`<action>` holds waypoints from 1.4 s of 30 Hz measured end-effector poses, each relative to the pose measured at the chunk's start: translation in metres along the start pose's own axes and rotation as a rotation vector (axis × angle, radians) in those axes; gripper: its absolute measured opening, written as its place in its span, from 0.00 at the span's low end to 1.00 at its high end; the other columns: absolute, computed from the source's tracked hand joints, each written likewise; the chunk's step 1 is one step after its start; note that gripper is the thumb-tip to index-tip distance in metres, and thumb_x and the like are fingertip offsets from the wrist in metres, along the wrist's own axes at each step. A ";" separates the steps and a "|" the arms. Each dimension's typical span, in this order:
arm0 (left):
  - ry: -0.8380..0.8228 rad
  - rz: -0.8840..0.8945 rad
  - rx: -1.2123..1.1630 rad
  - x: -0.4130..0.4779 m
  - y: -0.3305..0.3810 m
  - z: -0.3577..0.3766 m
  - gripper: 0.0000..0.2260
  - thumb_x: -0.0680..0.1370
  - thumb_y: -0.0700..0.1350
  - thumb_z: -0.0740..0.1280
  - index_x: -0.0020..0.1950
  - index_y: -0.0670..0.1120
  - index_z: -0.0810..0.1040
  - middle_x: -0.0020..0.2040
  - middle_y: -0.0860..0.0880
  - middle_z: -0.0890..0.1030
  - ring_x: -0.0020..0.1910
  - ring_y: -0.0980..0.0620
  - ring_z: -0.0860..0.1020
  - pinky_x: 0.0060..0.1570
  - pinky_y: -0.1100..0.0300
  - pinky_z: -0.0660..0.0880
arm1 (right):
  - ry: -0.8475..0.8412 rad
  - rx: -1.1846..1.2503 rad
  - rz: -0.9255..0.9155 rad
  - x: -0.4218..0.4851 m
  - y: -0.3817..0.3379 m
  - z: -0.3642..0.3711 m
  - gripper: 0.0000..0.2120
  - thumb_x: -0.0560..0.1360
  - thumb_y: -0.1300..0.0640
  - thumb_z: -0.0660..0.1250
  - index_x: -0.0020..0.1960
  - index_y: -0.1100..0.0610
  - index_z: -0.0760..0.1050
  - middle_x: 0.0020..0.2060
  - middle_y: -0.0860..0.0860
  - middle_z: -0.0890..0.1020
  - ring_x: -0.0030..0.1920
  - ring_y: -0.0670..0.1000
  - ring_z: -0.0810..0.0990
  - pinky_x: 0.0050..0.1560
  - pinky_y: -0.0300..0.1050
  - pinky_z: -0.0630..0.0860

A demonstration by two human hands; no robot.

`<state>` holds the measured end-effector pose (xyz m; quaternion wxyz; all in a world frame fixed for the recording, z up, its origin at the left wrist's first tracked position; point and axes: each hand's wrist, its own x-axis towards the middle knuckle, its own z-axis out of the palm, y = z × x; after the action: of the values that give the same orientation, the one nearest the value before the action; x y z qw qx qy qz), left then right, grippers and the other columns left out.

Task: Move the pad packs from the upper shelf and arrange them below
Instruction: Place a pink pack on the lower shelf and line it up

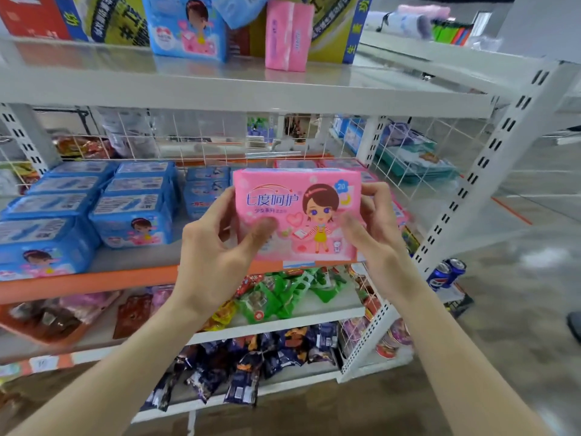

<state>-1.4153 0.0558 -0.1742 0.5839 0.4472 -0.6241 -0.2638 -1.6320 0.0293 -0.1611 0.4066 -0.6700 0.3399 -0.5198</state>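
White shelving, pink pad pack between left hand, right hand

1. A shop or its stockroom: white perforated steel shelving with wire-grid dividers stands behind the fingers gripping a pink plastic pad pack.
2. Left of the fingers, identical blue plastic pad packs sit in rows.
3. Below the fingers lie green snack packets and dark blue foil sachets.
4. Above the fingers stand printed cardboard cartons.
5. Low to their right stand blue drink cans.
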 end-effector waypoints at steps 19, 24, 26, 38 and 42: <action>-0.031 -0.062 0.062 0.029 -0.011 0.109 0.20 0.76 0.55 0.71 0.64 0.47 0.79 0.53 0.59 0.85 0.52 0.59 0.83 0.51 0.64 0.78 | -0.026 0.068 0.040 0.012 0.047 -0.116 0.17 0.78 0.43 0.66 0.61 0.50 0.70 0.59 0.51 0.80 0.57 0.56 0.82 0.52 0.53 0.80; 0.011 -0.067 0.088 0.034 -0.015 0.125 0.24 0.74 0.60 0.71 0.65 0.49 0.78 0.53 0.59 0.85 0.53 0.56 0.83 0.55 0.54 0.80 | -0.059 0.023 0.032 0.018 0.061 -0.134 0.17 0.76 0.45 0.65 0.63 0.48 0.70 0.60 0.50 0.80 0.58 0.56 0.82 0.57 0.63 0.79; 0.029 -0.074 0.083 0.035 -0.016 0.130 0.24 0.74 0.60 0.72 0.66 0.49 0.78 0.54 0.59 0.85 0.53 0.56 0.83 0.56 0.51 0.80 | -0.066 0.024 0.052 0.022 0.067 -0.138 0.20 0.75 0.46 0.67 0.65 0.49 0.69 0.61 0.50 0.79 0.59 0.57 0.81 0.58 0.66 0.78; 0.059 -0.138 0.057 0.059 -0.038 0.118 0.18 0.73 0.51 0.75 0.62 0.49 0.80 0.51 0.58 0.85 0.52 0.57 0.83 0.52 0.63 0.79 | -0.019 -0.072 0.092 0.054 0.096 -0.123 0.31 0.73 0.37 0.69 0.72 0.46 0.67 0.67 0.47 0.76 0.67 0.54 0.76 0.64 0.70 0.71; 0.032 -0.149 0.032 0.076 -0.056 0.108 0.19 0.72 0.48 0.75 0.61 0.46 0.81 0.51 0.57 0.86 0.51 0.57 0.84 0.49 0.65 0.79 | 0.029 -0.179 0.047 0.068 0.106 -0.116 0.31 0.75 0.36 0.67 0.73 0.48 0.69 0.74 0.45 0.69 0.73 0.58 0.69 0.64 0.73 0.69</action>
<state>-1.4996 -0.0564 -0.2036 0.5654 0.5056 -0.5839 -0.2894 -1.7324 -0.0990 -0.2127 0.3524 -0.6878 0.4065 -0.4874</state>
